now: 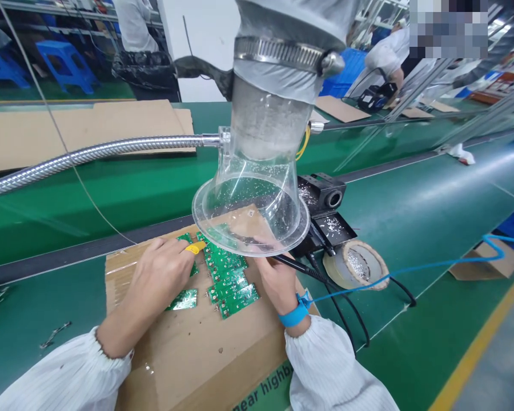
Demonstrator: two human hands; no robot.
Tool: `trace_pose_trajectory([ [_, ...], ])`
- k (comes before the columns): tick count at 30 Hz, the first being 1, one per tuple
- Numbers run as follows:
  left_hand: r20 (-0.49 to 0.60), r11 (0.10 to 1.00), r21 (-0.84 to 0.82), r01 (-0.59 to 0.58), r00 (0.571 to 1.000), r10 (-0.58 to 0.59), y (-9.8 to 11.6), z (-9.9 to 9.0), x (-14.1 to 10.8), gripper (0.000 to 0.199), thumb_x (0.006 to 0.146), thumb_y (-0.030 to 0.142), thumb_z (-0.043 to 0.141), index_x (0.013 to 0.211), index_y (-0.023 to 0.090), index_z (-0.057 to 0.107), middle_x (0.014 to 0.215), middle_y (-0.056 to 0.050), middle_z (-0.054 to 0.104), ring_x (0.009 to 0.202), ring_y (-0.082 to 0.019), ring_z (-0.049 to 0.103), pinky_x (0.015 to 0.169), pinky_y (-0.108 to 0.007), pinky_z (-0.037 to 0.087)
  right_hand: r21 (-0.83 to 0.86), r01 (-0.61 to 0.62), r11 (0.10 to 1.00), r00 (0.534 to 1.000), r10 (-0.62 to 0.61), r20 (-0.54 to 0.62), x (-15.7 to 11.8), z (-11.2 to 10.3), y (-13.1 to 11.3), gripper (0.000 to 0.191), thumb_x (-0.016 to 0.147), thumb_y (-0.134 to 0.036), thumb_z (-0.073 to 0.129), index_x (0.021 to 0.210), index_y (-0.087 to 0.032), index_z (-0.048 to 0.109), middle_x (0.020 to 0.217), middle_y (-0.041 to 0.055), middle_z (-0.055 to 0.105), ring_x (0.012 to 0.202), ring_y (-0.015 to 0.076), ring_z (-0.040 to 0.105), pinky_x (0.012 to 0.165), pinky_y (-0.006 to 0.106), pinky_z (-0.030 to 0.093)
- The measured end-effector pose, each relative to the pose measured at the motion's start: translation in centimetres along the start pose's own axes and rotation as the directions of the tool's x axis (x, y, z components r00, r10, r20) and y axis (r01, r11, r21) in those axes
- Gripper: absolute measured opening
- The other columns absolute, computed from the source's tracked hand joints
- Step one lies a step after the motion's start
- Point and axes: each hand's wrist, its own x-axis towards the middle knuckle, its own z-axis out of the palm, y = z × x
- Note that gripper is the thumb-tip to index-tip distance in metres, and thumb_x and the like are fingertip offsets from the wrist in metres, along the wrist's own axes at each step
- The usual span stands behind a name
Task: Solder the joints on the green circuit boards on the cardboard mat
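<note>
My left hand is closed over the left part of the circuit boards, a yellow finger cot on one fingertip. A thin solder wire hangs from the upper left and runs down behind this hand, which pinches it. Under the clear fume hood, my right hand grips a soldering iron; its black cable end shows beside the hand, while its tip is hard to make out through the plastic. Between both hands, several green circuit boards lie in rows on a cardboard sheet.
Right of the hood stand a black soldering iron holder and a tape roll with solder bits inside. A blue cord runs from my right wristband. A metal flexible arm crosses at left. People work behind the bench.
</note>
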Motion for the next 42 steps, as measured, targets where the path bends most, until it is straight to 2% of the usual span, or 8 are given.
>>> trace_pose_trajectory([
  [4, 0.019, 1.0, -0.011, -0.003, 1.0, 0.003, 0.1, 0.4, 0.1, 0.037, 0.095, 0.008, 0.049, 0.061, 0.021, 0.056, 0.066, -0.001, 0.061, 0.063, -0.018, 0.052, 0.067, -0.036, 0.034, -0.033, 0.005, 0.999, 0.999, -0.003, 0.041, 0.1, 0.1, 0.0, 0.016, 0.091, -0.034, 0.074, 0.104, -0.027, 0.08, 0.104, 0.0029, 0.082, 0.1, 0.0246, 0.076, 0.094, 0.04, 0.06],
  [10, 0.048, 0.999, -0.037, 0.017, 0.999, -0.015, -0.1, 1.1, -0.2, 0.031, 0.098, 0.013, 0.049, 0.073, 0.02, 0.066, 0.077, -0.003, 0.069, 0.066, -0.018, 0.055, 0.068, -0.036, 0.034, -0.032, -0.013, 0.999, 0.997, 0.015, 0.073, -0.1, 0.2, 0.0, 0.015, 0.09, -0.035, 0.074, 0.101, -0.026, 0.081, 0.102, 0.0032, 0.082, 0.1, 0.0249, 0.077, 0.092, 0.039, 0.061],
  [17, 0.068, 0.997, -0.071, 0.023, 0.997, -0.018, 0.0, 1.3, 0.2, 0.033, 0.097, 0.012, 0.049, 0.068, 0.021, 0.06, 0.067, -0.001, 0.062, 0.068, -0.019, 0.055, 0.071, -0.036, 0.035, -0.031, -0.006, 1.0, 0.998, 0.008, 0.066, -0.1, 0.2, -0.1, 0.014, 0.09, -0.033, 0.074, 0.101, -0.026, 0.08, 0.103, 0.0031, 0.082, 0.1, 0.0244, 0.077, 0.092, 0.039, 0.062],
  [23, 0.043, 0.998, -0.054, 0.028, 0.999, -0.026, 0.1, 1.2, 0.1, 0.033, 0.097, 0.012, 0.05, 0.067, 0.021, 0.059, 0.07, -0.002, 0.064, 0.066, -0.019, 0.054, 0.069, -0.036, 0.034, -0.026, -0.008, 1.0, 0.999, 0.009, 0.048, -0.3, 0.1, 0.3, 0.015, 0.089, -0.032, 0.075, 0.102, -0.027, 0.08, 0.103, 0.0025, 0.082, 0.099, 0.0242, 0.077, 0.092, 0.039, 0.062],
  [31, 0.042, 0.999, -0.036, 0.013, 0.999, -0.011, 0.1, 1.3, 0.3, 0.032, 0.097, 0.012, 0.05, 0.067, 0.021, 0.059, 0.067, -0.001, 0.061, 0.065, -0.019, 0.055, 0.069, -0.036, 0.035, -0.048, -0.034, 0.998, 0.995, 0.038, 0.092, -0.5, 0.2, 0.8, 0.018, 0.091, -0.038, 0.073, 0.103, -0.027, 0.08, 0.103, 0.0033, 0.082, 0.101, 0.026, 0.076, 0.095, 0.042, 0.06],
  [36, 0.028, 1.0, -0.023, -0.009, 1.0, 0.01, 0.1, 1.2, 0.7, 0.033, 0.098, 0.013, 0.05, 0.067, 0.022, 0.059, 0.067, -0.001, 0.062, 0.065, -0.019, 0.056, 0.069, -0.036, 0.035, -0.06, -0.01, 0.998, 0.995, 0.016, 0.096, -0.4, 0.2, 0.8, 0.018, 0.092, -0.038, 0.072, 0.104, -0.027, 0.08, 0.103, 0.0028, 0.082, 0.096, 0.0243, 0.076, 0.089, 0.039, 0.061],
  [40, -0.014, 0.995, 0.079, 0.058, 0.998, -0.057, -0.2, -0.2, 0.3, 0.035, 0.102, 0.027, 0.052, 0.067, 0.023, 0.053, 0.064, -0.001, 0.059, 0.064, -0.02, 0.055, 0.073, -0.037, 0.039, -0.011, -0.003, 1.0, 0.992, 0.004, 0.122, -0.2, 0.2, 0.2, 0.019, 0.094, -0.037, 0.069, 0.107, -0.027, 0.078, 0.1, 0.0015, 0.082, 0.085, 0.0212, 0.076, 0.078, 0.035, 0.062],
  [42, -0.04, 0.982, 0.129, 0.141, 0.99, -0.137, -0.5, -0.9, -0.1, 0.042, 0.101, 0.04, 0.055, 0.063, 0.025, 0.045, 0.057, 0.0, 0.052, 0.06, -0.02, 0.051, 0.071, -0.037, 0.039, 0.003, -0.013, 1.0, 0.993, 0.012, 0.118, -0.1, 0.2, -0.1, 0.017, 0.094, -0.038, 0.069, 0.104, -0.028, 0.078, 0.097, 0.0009, 0.081, 0.084, 0.0207, 0.075, 0.08, 0.036, 0.062],
])
